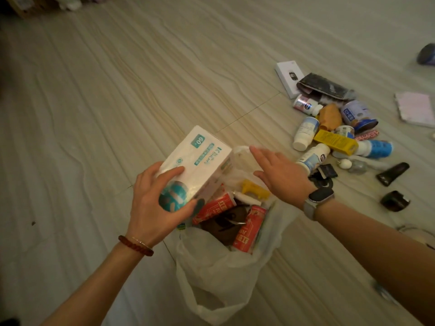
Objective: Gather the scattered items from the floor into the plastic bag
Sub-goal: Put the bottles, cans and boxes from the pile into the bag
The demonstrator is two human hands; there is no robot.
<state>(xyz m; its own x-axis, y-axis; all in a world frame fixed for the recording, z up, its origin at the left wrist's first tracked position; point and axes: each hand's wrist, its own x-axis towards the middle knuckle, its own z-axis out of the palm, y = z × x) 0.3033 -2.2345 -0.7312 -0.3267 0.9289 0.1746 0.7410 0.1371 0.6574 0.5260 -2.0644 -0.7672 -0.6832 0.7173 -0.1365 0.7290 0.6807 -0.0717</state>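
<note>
- left hand (155, 203) grips white box (200, 161) over plastic bag (219, 274) mouth on floor (94, 114).
- right hand (280, 172) flat, empty, at bag rim.
- likely next: lower box in; item pile (339, 135) remains.

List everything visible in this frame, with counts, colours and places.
thin translucent plastic bag: one, whitish, on floor, open, bottom centre
white-and-teal cardboard box: one, held over bag
red printed cartons: two, inside bag
yellow plastic piece: one, inside bag
yellow rectangular box: one, in floor pile, right
white plastic bottles: several, same pile
flat white box: one, pile's far edge
black squeeze tube: one, right of pile
left hand: grips box
right hand: fingers straight, above bag; watch on wrist
</note>
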